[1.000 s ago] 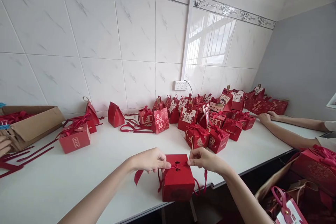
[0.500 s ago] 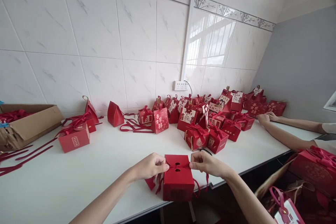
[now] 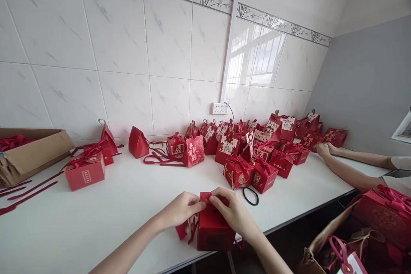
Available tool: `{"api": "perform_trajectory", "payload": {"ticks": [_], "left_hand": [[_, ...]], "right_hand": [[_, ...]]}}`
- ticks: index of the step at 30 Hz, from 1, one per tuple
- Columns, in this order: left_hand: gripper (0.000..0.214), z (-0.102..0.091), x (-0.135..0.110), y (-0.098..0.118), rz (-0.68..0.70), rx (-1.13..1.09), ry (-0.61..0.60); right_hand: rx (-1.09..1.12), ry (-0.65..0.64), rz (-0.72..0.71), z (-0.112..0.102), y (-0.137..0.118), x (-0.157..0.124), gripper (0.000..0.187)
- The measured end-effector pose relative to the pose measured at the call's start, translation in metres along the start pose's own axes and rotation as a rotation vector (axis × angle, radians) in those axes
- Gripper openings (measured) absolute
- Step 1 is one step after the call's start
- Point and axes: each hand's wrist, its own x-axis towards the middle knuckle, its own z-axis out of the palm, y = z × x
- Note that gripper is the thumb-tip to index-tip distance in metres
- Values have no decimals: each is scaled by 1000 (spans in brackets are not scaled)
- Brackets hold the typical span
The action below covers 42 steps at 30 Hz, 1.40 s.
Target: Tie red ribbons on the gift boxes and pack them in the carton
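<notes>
The left hand point(image 3: 181, 209) and right hand point(image 3: 233, 213) pinch the ribbon point(image 3: 192, 230) atop the near red box point(image 3: 213, 233), seemingly mid-knot; tightening calls for an even pull.

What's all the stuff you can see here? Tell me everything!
gift box: one, red, table's near edge, under both hands
ribbon: one, red, hanging off that box
hair band: one, black, right of the box
gift box heap: many, red, along the back wall
bowed box: one, red, left
cardboard carton: one, brown, far left
loose ribbons: several, red, table's middle back
socket: one, white, wall
table: one, white
co-worker's arms: two, far right
left hand: pinching the ribbon
right hand: on the box top
</notes>
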Motion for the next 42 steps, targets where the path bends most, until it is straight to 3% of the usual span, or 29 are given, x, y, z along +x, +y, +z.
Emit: {"api": "perform_trajectory", "payload": {"ticks": [3,7,12,16,23,31,36,42], "left_hand": [[53,-8,-4,3,-20,-10,-48],[48,-19,-10,12,-6,119,-78],[29,-24,-14,22,33,289,53],[14,-19,-19,36,50,330,33],[18,-19,-21,56,58,447,13],[10,-21,-26,53,36,626,83],[16,-18,-26,52,49,649,153],[15,-16,-29,61,91,753,142]], "right_hand": [[15,73,38,7,7,4,29],[9,74,67,7,7,7,22],[-88,-4,-114,1,2,5,24],[-85,21,-173,2,4,2,30],[-13,118,-74,6,15,3,24],[-61,105,-129,6,13,4,24],[-78,98,-121,5,11,4,22],[-69,94,-105,5,12,5,22]]}}
